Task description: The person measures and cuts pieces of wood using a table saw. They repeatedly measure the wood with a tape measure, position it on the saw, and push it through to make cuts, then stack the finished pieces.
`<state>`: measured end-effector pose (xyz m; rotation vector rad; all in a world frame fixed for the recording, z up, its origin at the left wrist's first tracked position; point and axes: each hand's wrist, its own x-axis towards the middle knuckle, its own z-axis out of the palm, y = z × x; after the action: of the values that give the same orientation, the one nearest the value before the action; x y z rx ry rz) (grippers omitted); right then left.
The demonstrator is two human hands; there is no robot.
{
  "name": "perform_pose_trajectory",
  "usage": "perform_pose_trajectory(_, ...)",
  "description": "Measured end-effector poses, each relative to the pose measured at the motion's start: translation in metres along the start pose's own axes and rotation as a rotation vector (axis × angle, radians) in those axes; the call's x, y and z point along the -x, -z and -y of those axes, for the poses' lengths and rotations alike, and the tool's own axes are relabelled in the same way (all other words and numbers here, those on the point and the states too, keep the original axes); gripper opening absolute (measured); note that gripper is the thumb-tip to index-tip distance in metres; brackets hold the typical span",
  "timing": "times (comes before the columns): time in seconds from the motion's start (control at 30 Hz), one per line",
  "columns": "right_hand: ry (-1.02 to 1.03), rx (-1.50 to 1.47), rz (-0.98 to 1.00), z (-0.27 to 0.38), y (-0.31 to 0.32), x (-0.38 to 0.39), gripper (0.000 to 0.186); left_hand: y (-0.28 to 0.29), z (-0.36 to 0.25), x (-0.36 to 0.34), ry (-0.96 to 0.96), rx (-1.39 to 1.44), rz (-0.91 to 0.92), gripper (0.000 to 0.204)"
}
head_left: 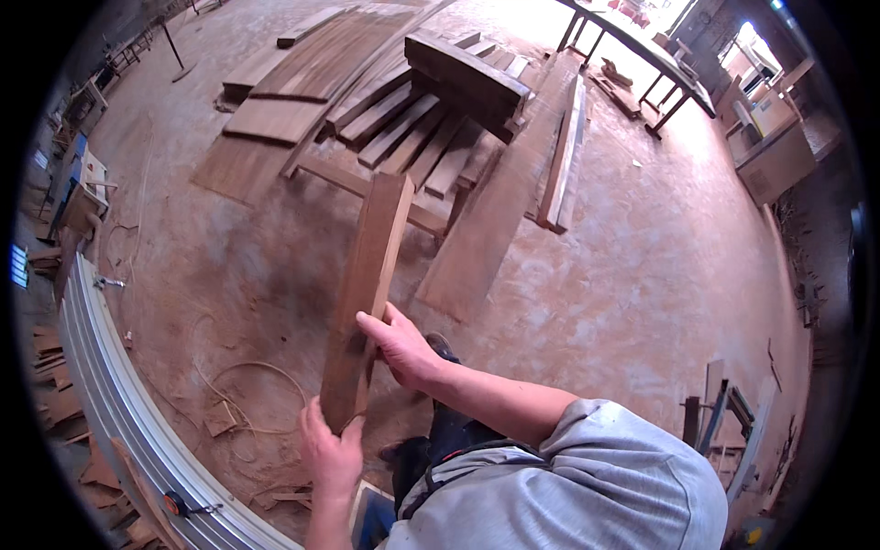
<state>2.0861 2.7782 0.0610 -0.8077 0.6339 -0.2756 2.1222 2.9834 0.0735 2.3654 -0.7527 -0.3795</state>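
A long squared wooden beam (366, 247) runs away from me, raised over the dusty floor. My left hand (331, 445) is closed on its near end, thumb at the side. My right hand (399, 348) grips it farther up along its right side, with the thumb over the edge. The beam's far end overlaps, in my view, a low wooden stand (335, 179) bearing several spread planks (385, 115) and a thicker dark block (463, 78) lying across them; whether the beam touches them I cannot tell.
Boards (284, 92) lie stacked left of the stand, long planks (477, 247) to its right. A metal-legged table (642, 50) stands at the back. A metal rail (128, 385) edges the left side, near a loose hose (270, 367) and offcuts (64, 403). More pieces (724, 412) lean at lower right.
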Motion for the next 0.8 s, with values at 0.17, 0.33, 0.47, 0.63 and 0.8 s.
perform_pose_trajectory(0.17, 0.21, 0.112, -0.065, 0.063, 0.052, -0.056, 0.062, -0.074, -0.09, -0.092, -0.115, 0.175, 0.018, 0.06)
perform_pose_trajectory(0.33, 0.292, 0.556, -0.226, 0.181, 0.143, -0.113, 0.052, -0.111, -0.127, -0.137, -0.217, 0.379, 0.3, 0.063)
perform_pose_trajectory(0.47, 0.416, 1.216, -0.31, 0.302, 0.193, -0.148, 0.053, -0.109, -0.102, -0.146, 0.004, 0.291, 0.334, 0.057)
perform_pose_trajectory(0.63, 0.49, 1.655, -0.328, 0.434, 0.209, -0.211, 0.055, -0.104, -0.04, -0.144, 0.265, 0.215, 0.296, 0.053)
perform_pose_trajectory(0.8, 0.41, 1.787, -0.289, 0.492, 0.236, -0.286, 0.06, -0.106, 0.028, -0.118, 0.483, 0.299, 0.166, 0.051)
